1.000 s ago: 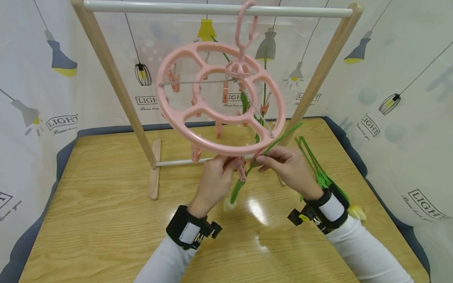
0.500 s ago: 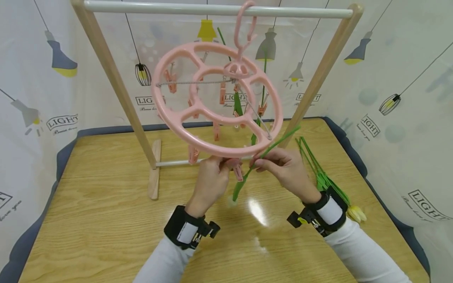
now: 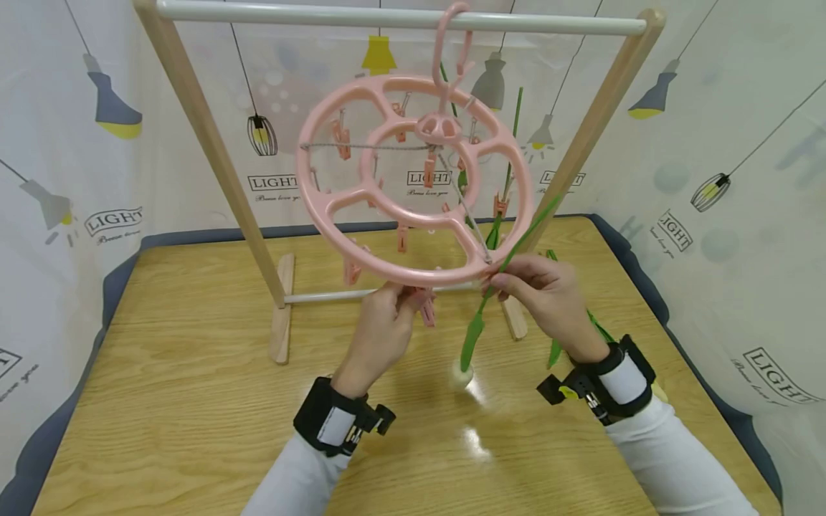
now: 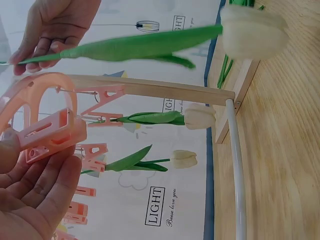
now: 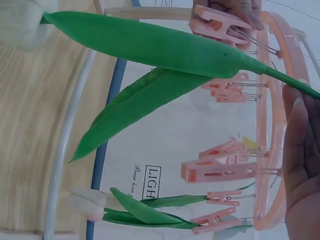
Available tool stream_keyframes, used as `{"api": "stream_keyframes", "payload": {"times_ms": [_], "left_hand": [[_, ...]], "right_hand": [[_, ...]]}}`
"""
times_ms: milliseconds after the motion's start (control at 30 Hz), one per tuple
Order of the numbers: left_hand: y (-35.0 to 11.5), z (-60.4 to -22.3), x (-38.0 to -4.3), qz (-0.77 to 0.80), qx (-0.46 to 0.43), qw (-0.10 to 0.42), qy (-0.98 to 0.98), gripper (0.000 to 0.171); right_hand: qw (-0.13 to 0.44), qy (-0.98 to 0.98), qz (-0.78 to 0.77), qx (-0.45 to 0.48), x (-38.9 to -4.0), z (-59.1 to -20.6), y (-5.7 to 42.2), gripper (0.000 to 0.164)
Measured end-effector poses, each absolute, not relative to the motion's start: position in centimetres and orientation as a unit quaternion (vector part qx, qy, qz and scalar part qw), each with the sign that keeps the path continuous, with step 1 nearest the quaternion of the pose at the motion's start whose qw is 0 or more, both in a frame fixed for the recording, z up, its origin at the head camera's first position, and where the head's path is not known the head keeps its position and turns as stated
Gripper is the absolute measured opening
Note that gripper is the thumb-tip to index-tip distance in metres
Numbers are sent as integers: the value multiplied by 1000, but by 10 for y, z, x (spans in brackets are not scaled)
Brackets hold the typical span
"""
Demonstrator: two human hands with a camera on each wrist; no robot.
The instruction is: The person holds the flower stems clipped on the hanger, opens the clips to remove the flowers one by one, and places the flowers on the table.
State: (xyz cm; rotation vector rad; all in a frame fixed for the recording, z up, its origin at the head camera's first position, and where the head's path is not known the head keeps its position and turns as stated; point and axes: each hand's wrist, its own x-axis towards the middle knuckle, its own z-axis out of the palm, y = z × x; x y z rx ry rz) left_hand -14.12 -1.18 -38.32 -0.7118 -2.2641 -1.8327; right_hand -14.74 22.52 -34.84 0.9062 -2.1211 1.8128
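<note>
In the head view, my left hand (image 3: 385,326) pinches a pink clothespin (image 3: 428,308) under the front rim of the round pink clip hanger (image 3: 387,272). Thumb and fingers lie on either side of this clothespin in the left wrist view. A white tulip with green leaves (image 4: 150,44) hangs head down from my right hand (image 3: 548,297), which pinches its stem just right of the hanger's rim. The stem slants up across the rim, apart from the pinched clothespin. Two other white tulips (image 4: 200,117) hang from clothespins at the hanger's far side.
The hanger's hook sits over the white top bar (image 3: 323,14) of a wooden rack (image 3: 206,143). Several bare clothespins (image 3: 403,236) dangle from the rings. Behind my right wrist, more green stems (image 3: 596,326) lie on the wooden table (image 3: 181,401). A lamp-print cloth (image 3: 710,301) stands around it.
My right hand has carried the tulip to the right, away from the pinched clothespin, its stem now steeper. The hanger has turned somewhat. My left hand keeps its grip, almost in place.
</note>
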Motion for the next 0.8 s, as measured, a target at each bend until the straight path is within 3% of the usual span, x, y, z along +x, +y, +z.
{"api": "stream_keyframes", "payload": {"times_ms": [533, 800], "left_hand": [[-20, -383, -140, -611, -231, 41, -756, 19], [-23, -382, -139, -617, -223, 35, -754, 21]], "right_hand": [[207, -703, 620, 280, -155, -332, 259, 10], [208, -705, 629, 255, -162, -329, 280, 13]]}}
